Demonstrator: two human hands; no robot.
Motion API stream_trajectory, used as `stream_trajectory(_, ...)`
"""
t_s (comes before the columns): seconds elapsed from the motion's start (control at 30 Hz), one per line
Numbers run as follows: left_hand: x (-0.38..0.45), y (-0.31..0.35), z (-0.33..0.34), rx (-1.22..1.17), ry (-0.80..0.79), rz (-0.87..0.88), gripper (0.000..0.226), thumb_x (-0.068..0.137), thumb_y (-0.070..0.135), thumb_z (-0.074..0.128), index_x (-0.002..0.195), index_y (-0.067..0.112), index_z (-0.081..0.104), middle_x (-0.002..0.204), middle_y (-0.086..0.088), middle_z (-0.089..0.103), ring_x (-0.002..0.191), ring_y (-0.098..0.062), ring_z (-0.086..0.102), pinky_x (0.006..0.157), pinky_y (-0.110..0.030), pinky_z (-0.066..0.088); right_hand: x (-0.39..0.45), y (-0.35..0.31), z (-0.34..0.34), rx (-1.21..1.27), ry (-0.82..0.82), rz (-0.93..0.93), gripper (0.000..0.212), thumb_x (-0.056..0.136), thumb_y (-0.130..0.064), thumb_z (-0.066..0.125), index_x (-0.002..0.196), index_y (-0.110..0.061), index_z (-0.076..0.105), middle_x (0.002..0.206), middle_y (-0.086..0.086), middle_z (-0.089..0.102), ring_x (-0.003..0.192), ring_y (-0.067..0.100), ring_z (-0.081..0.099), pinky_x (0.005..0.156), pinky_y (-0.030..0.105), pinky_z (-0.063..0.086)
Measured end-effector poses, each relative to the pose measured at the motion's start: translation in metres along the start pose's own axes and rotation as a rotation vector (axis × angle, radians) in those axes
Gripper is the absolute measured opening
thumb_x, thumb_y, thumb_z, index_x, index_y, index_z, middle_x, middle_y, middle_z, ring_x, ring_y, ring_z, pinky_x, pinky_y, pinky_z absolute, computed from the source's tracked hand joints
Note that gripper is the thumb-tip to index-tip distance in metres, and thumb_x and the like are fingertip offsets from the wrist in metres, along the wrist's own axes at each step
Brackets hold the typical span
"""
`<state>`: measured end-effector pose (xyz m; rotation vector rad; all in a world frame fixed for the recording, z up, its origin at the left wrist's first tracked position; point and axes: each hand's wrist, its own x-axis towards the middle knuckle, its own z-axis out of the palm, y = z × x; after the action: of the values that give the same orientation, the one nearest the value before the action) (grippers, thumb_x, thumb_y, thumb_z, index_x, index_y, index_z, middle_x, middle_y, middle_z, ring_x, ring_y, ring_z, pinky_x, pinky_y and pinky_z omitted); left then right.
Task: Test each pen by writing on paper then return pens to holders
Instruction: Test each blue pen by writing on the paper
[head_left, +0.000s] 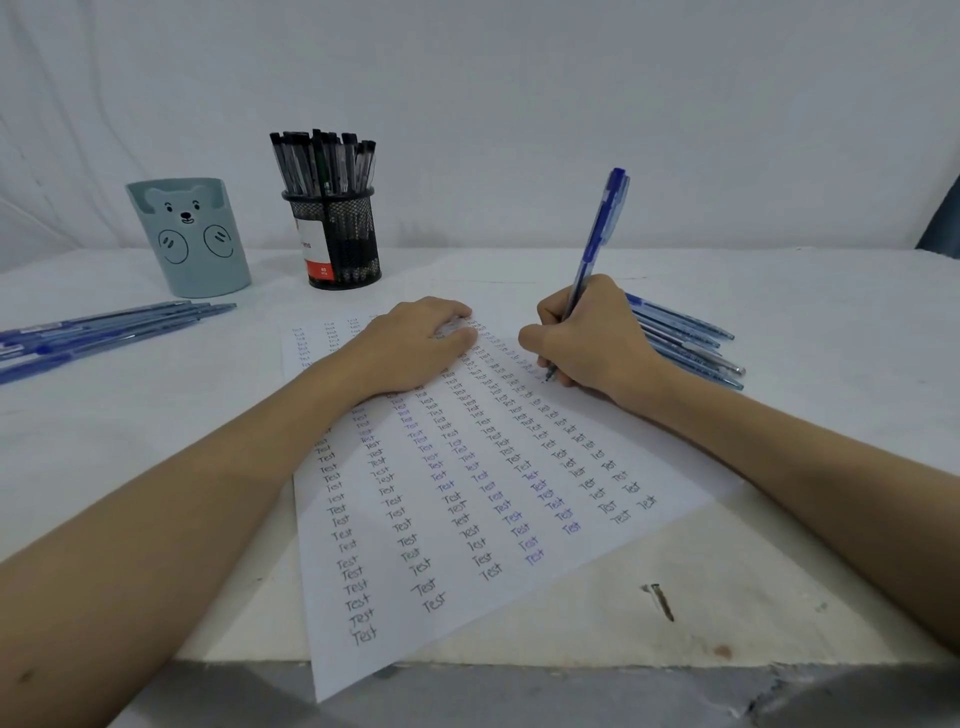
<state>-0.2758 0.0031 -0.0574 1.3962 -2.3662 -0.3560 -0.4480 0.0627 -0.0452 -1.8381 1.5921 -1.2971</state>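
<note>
Overhanging the white worktop (779, 545) near edge, a white paper sheet (467, 597) filled with "Test" columns lies under the left hand (410, 348), fingers flat together. At 1 o'clock, right hand (587, 343) fingers clamp a blue pen (602, 228), tip on paper. Loose blue pens (685, 338) lie beside it; bare worktop spreads at 3 o'clock.

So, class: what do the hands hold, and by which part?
The right hand grips a blue pen low on its barrel, near the tip. The left hand holds nothing, pressing the paper.
</note>
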Motion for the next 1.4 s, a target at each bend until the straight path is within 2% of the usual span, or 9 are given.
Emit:
stream_trajectory(0.1, -0.001, 0.001, 0.0, -0.008, 0.0, -0.005, 0.044, 0.097, 0.043, 0.039, 0.137, 0.026, 0.042, 0.143, 0.005, 0.042, 0.129, -0.015, 0.038, 0.109, -0.04, 0.03, -0.001, -0.001, 0.002, -0.036, -0.011, -0.015, 0.053, 0.069, 0.006, 0.054, 0.034, -0.018, 0.023, 0.036, -0.008, 0.016, 0.057, 0.021, 0.043, 0.049, 0.029, 0.029)
stream_trajectory(0.53, -0.001, 0.001, 0.0, -0.001, 0.001, -0.009, 0.044, 0.097, 0.043, 0.039, 0.137, 0.026, 0.042, 0.144, 0.004, 0.04, 0.131, -0.017, 0.037, 0.109, -0.041, 0.029, -0.001, -0.003, 0.001, -0.053, 0.002, -0.01, 0.049, 0.07, 0.006, 0.052, 0.04, -0.018, 0.022, 0.035, -0.009, 0.015, 0.057, 0.021, 0.044, 0.048, 0.028, 0.029)
stream_trajectory(0.67, 0.0, 0.0, 0.0, 0.0, -0.001, -0.013, 0.044, 0.097, 0.044, 0.039, 0.137, 0.027, 0.042, 0.145, 0.004, 0.04, 0.131, -0.017, 0.037, 0.109, -0.041, 0.029, -0.002, -0.002, 0.0, -0.023, 0.019, 0.002, 0.048, 0.069, 0.006, 0.053, 0.04, -0.018, 0.023, 0.039, -0.003, 0.021, 0.052, 0.025, 0.053, 0.05, 0.03, 0.034)
stream_trajectory(0.8, -0.001, 0.001, 0.0, -0.001, 0.002, -0.01, 0.044, 0.097, 0.043, 0.039, 0.138, 0.026, 0.042, 0.144, 0.003, 0.041, 0.131, -0.017, 0.037, 0.109, -0.041, 0.029, -0.001, -0.002, 0.001, -0.042, 0.015, 0.006, 0.053, 0.069, 0.006, 0.051, 0.036, -0.02, 0.019, 0.036, -0.009, 0.013, 0.056, 0.021, 0.043, 0.048, 0.029, 0.027)
stream_trajectory(0.93, -0.001, 0.001, -0.001, 0.002, 0.0, -0.011, 0.044, 0.097, 0.043, 0.039, 0.138, 0.026, 0.042, 0.144, 0.003, 0.041, 0.131, -0.017, 0.037, 0.109, -0.041, 0.029, -0.001, -0.002, 0.001, -0.025, 0.012, 0.015, 0.049, 0.07, 0.006, 0.052, 0.039, -0.018, 0.022, 0.034, -0.009, 0.017, 0.052, 0.024, 0.051, 0.046, 0.027, 0.031)
stream_trajectory(1.03, -0.002, 0.003, -0.001, 0.001, -0.001, -0.009, 0.044, 0.097, 0.042, 0.039, 0.138, 0.025, 0.042, 0.144, 0.003, 0.041, 0.131, -0.017, 0.037, 0.11, -0.041, 0.029, -0.001, -0.002, 0.001, -0.034, 0.028, 0.01, 0.049, 0.07, 0.007, 0.05, 0.041, -0.019, 0.02, 0.035, -0.009, 0.013, 0.054, 0.02, 0.041, 0.046, 0.027, 0.026)
stream_trajectory(1.1, -0.003, 0.003, -0.001, -0.001, 0.001, -0.001, 0.044, 0.097, 0.041, 0.039, 0.138, 0.024, 0.042, 0.144, 0.004, 0.041, 0.132, -0.016, 0.036, 0.11, -0.04, 0.028, 0.0, -0.002, 0.0, 0.02, 0.061, 0.066, 0.046, 0.072, 0.006, 0.052, 0.041, -0.016, 0.026, 0.033, -0.008, 0.024, 0.041, 0.019, 0.04, 0.04, 0.019, 0.027)
stream_trajectory(1.2, -0.006, 0.005, -0.003, -0.026, 0.026, 0.011, 0.041, 0.097, 0.039, 0.043, 0.135, 0.023, 0.046, 0.142, 0.003, 0.043, 0.13, -0.015, 0.038, 0.108, -0.036, 0.03, 0.0, -0.005, -0.007, 0.195, 0.059, 0.193, 0.036, 0.08, -0.004, 0.056, 0.048, -0.008, 0.04, 0.035, 0.0, 0.043, 0.025, 0.009, 0.031, 0.034, 0.012, 0.024)
stream_trajectory(1.4, -0.013, 0.011, -0.021, 0.014, 0.009, -0.046, 0.045, 0.091, 0.053, 0.045, 0.128, 0.028, 0.052, 0.14, 0.002, 0.043, 0.13, -0.018, 0.038, 0.106, -0.037, 0.032, 0.002, -0.01, -0.017, 0.241, 0.031, 0.264, 0.027, 0.09, -0.022, 0.061, 0.076, -0.013, 0.04, 0.043, 0.003, 0.041, 0.031, 0.011, 0.027, 0.037, 0.017, 0.022)
